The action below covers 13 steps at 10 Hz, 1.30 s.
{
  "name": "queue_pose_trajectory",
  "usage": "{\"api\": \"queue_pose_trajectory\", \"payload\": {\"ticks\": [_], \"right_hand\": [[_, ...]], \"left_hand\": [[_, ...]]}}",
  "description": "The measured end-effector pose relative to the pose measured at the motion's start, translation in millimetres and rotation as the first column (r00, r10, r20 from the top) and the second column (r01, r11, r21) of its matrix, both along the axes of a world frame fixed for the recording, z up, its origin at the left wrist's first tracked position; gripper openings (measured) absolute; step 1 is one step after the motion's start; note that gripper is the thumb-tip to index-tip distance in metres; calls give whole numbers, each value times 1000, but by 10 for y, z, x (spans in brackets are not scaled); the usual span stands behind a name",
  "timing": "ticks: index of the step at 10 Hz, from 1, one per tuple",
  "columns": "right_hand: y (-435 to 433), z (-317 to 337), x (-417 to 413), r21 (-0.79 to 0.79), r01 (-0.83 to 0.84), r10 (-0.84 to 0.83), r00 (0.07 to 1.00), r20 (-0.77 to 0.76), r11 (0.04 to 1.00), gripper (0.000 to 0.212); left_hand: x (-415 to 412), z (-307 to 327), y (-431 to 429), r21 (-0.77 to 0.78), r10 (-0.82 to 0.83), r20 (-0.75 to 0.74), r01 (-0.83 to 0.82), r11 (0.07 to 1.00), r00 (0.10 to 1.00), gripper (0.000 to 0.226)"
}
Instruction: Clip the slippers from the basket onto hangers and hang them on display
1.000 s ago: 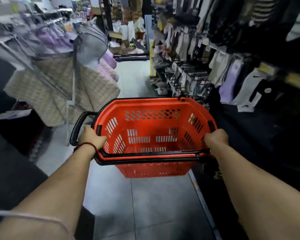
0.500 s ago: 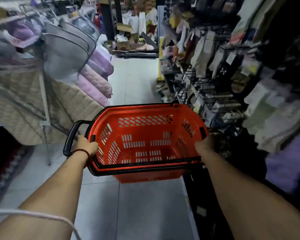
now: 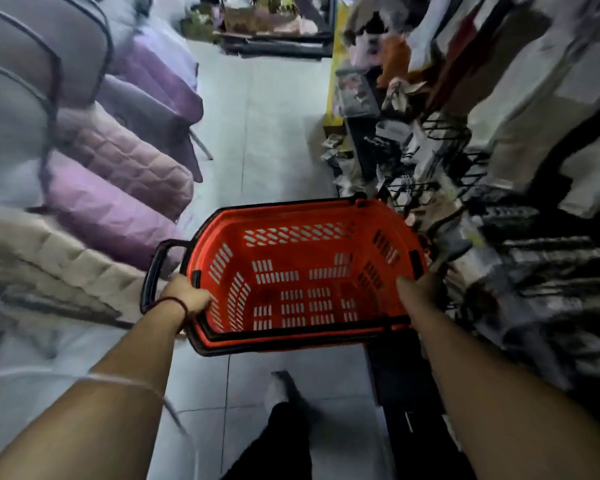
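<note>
I carry a red plastic basket (image 3: 302,271) with black rims and handles in front of me, above the tiled aisle floor. Its slotted inside shows nothing in it. My left hand (image 3: 187,297), with a dark red cord round the wrist, grips the basket's left rim beside the black side handle (image 3: 153,271). My right hand (image 3: 418,289) holds the right rim, its fingers hidden over the edge. No slippers or hangers can be made out in this blurred view.
Quilted beige, pink and purple bedding (image 3: 118,188) hangs on racks at the left. Shelves and wire hooks with packaged goods (image 3: 440,174) line the right. The tiled aisle (image 3: 267,116) runs ahead to stacked stock (image 3: 267,22). My leg and foot (image 3: 278,410) show below the basket.
I have walked forward along the aisle with the basket held in both hands. The racks and shelves have slid past, and my foot has come into view below.
</note>
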State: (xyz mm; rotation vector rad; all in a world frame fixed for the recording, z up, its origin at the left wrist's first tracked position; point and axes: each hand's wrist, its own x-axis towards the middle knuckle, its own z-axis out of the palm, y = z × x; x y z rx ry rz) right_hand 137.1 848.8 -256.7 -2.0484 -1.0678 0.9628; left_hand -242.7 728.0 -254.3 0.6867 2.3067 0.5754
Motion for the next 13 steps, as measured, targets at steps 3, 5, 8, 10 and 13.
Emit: {"api": "queue_pose_trajectory", "payload": {"ticks": [3, 5, 8, 10, 13], "right_hand": [[2260, -2001, -506, -388, -108, 119, 993, 5, 915, 77], [3173, -3121, -877, -472, -255, 265, 963, -47, 844, 65], [3722, -4563, -1024, -563, -295, 294, 951, -96, 772, 95], [3821, -4785, -1025, -610, -286, 369, 929, 11, 739, 87], [3655, -4185, -1703, -550, -606, 815, 485, 316, 574, 106]], "left_hand": [[-1187, -1944, 2114, -183, -9, 170, 41, 982, 985, 96], [-1068, -2831, 2962, -124, 27, 127, -12, 992, 992, 83], [-1067, -4452, 3242, -200, 68, 114, -44, 979, 991, 108], [-826, -4780, 3347, -382, 154, 118, -98, 919, 981, 109], [-609, -4189, 3662, -340, -409, -121, 350, 873, 904, 80]]}}
